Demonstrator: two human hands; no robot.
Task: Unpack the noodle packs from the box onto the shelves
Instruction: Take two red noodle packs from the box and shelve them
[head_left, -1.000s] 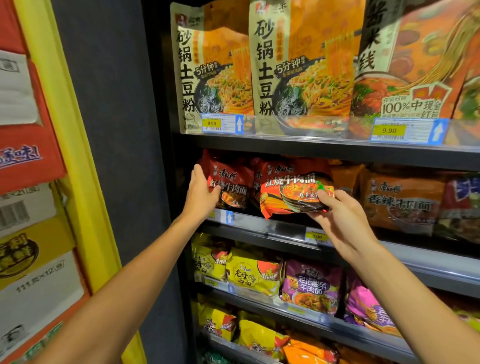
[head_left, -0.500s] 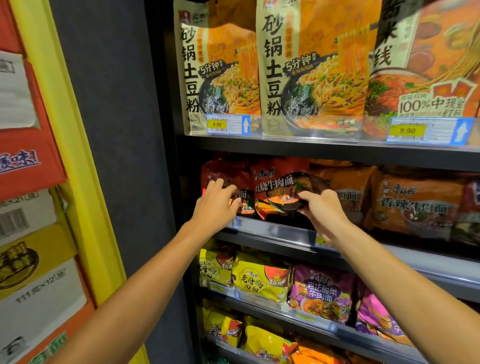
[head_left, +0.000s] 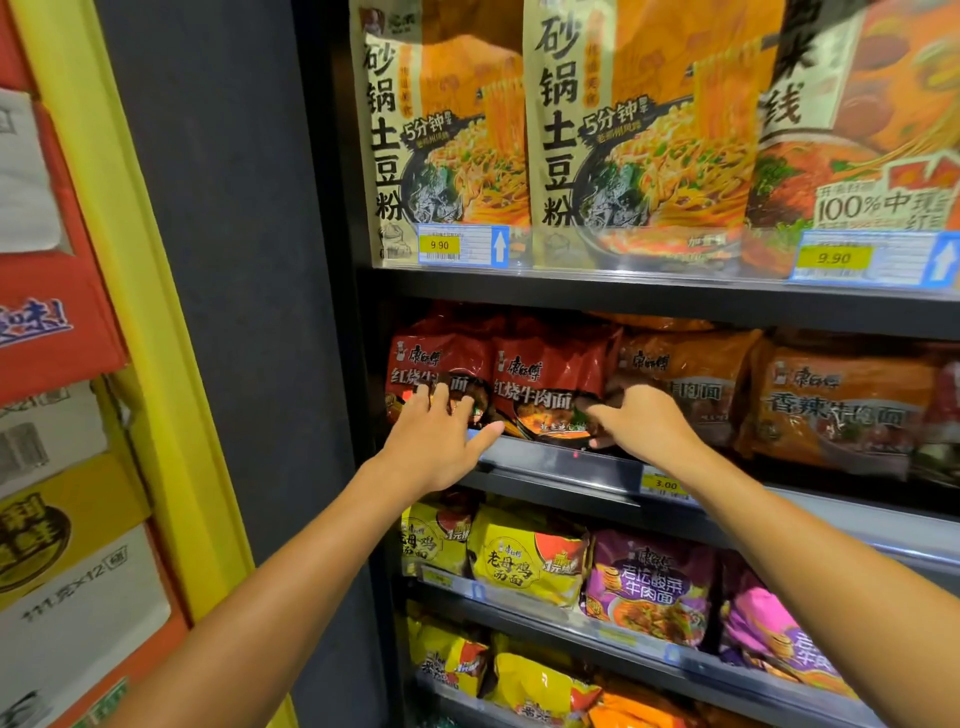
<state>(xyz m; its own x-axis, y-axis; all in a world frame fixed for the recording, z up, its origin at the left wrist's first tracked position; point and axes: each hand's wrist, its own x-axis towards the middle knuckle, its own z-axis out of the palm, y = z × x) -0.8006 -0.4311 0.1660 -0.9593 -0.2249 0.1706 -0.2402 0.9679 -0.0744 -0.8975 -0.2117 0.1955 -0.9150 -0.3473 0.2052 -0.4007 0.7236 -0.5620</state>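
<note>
Left hand (head_left: 439, 441), fingers spread and fairly straight, pressing against the front of the leftmost red noodle pack (head_left: 436, 364) at the left end of the second shelf (head_left: 561, 462). Right hand (head_left: 641, 421), fingers curled toward the lower right edge of the second red noodle pack (head_left: 550, 379), which stands upright just beside the first; whether the fingers actually pinch the wrapper cannot be told. To the right on the same shelf, orange noodle packs (head_left: 841, 400). Above, tall potato-noodle pouches (head_left: 623, 130) behind a price label (head_left: 462, 245) marked 9.90. Below, yellow packs (head_left: 524, 558) and purple packs (head_left: 652, 587). At far left, stacked cartons (head_left: 57, 519) beside a yellow frame (head_left: 140, 291).
</note>
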